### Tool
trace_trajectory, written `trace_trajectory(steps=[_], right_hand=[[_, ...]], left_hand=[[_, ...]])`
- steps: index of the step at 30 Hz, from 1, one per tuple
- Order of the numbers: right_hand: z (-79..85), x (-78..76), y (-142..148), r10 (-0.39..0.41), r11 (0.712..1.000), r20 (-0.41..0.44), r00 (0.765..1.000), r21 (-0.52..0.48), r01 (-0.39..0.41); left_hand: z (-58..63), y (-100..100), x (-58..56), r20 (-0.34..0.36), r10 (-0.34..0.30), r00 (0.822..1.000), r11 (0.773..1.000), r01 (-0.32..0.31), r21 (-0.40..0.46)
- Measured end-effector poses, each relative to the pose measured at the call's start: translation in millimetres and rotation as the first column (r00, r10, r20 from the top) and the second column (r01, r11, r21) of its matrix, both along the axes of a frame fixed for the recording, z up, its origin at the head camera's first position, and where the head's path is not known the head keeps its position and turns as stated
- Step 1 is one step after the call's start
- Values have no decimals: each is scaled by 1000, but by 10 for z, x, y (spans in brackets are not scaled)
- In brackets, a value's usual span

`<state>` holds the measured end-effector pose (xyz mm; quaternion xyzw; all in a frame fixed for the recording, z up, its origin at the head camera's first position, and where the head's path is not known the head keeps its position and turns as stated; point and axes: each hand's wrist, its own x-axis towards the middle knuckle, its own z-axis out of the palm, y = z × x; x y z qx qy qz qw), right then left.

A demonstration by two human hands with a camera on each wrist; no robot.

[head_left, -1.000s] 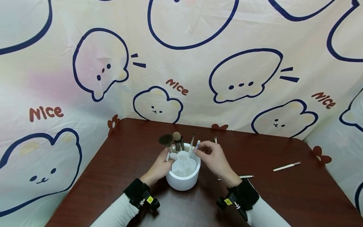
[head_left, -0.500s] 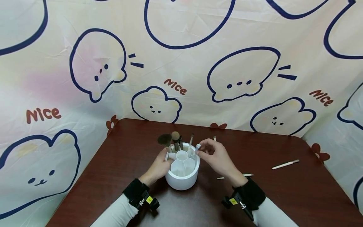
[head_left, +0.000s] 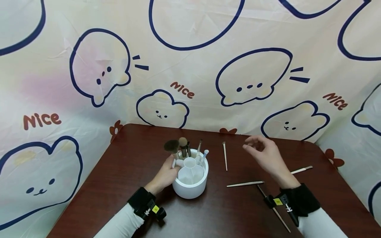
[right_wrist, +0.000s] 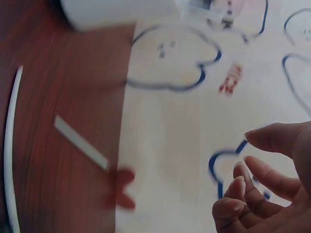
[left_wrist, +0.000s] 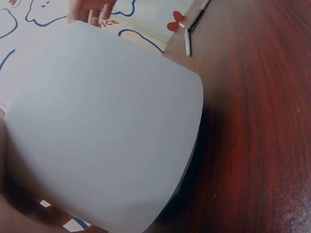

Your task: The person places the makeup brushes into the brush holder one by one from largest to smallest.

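Observation:
A white round brush holder [head_left: 190,191] with divided compartments stands on the dark wood table. My left hand [head_left: 164,175] grips its left side, thumb at the rim; its outer wall [left_wrist: 107,121] fills most of the left wrist view. Inside stand a wide dark makeup brush [head_left: 171,146], a round tan-tipped brush [head_left: 183,142] and several slimmer ones. At the right rim a light brush [head_left: 205,153] leans outward. My right hand [head_left: 263,155] is raised over the table to the right, its loosely bent fingers [right_wrist: 262,174] holding nothing.
Loose slim brushes lie right of the holder: one pointing away [head_left: 225,157], one crosswise [head_left: 245,184], one farther right [head_left: 302,170] partly behind the right hand. Another brush [head_left: 281,218] runs beneath the right wrist camera. A patterned cloth [head_left: 202,72] hangs behind the table.
My right hand has let go of the light brush at the holder's right side and moved away to the right. The brush stands lower in the holder. My left hand keeps its grip.

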<state>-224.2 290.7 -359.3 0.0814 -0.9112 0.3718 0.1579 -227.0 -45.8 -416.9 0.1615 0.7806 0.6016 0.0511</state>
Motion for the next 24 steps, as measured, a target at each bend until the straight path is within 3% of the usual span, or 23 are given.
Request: trace_trajectory(steps=[6, 9, 12, 16, 18, 22, 24], right_hand=[[-179, -130, 507, -92, 989, -24, 996, 117, 94], [-349, -206, 844, -172, 977, 35, 984, 134, 166], [-500, -228, 1154, -260, 957, 130, 957, 167, 237], [-613, -180, 1482, -368, 913, 259, 893, 279, 296], [-649, -160, 1628, -429, 884, 318, 846, 338, 322], [-724, -140, 1836, -532, 834, 426, 732, 416, 364], [-762, -139, 1898, -557, 821, 460, 691, 429, 376]], left_hand=[[3, -4, 16, -25, 0, 1000, 1000, 0, -4], [-8, -6, 12, -34, 4, 999, 1000, -4, -4], [-60, -10, -17, -44, 1, 999, 1000, -1, 5], [-234, -13, -119, -41, -1, 999, 1000, 2, 20], [-329, -15, -173, -30, 4, 1000, 1000, -3, 22], [-358, -23, -188, -30, 8, 1000, 1000, -7, 12], [-362, -24, -188, -32, 5, 999, 1000, -5, 10]])
